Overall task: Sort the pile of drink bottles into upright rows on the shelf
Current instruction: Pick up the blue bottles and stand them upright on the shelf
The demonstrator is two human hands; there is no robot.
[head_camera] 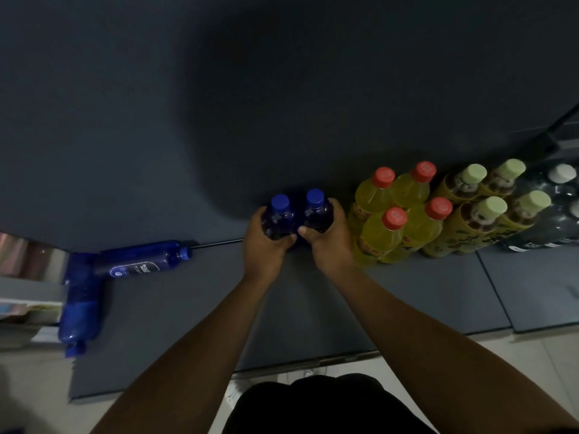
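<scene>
Bottles (279, 219) upright, caps (280, 202) up.

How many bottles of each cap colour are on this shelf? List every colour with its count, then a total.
Blue-capped bottles: 4
Red-capped bottles: 4
Green-capped bottles: 4
White-capped bottles: 2 showing at the frame edge
Total: 14

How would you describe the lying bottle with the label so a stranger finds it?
On the shelf, look left of the left hand and right hand gripping upright blue bottles. Two more lie flat there. The labelled bottle lies along the back wall, cap pointing right, white label showing; its neighbour points toward the front edge.
</scene>
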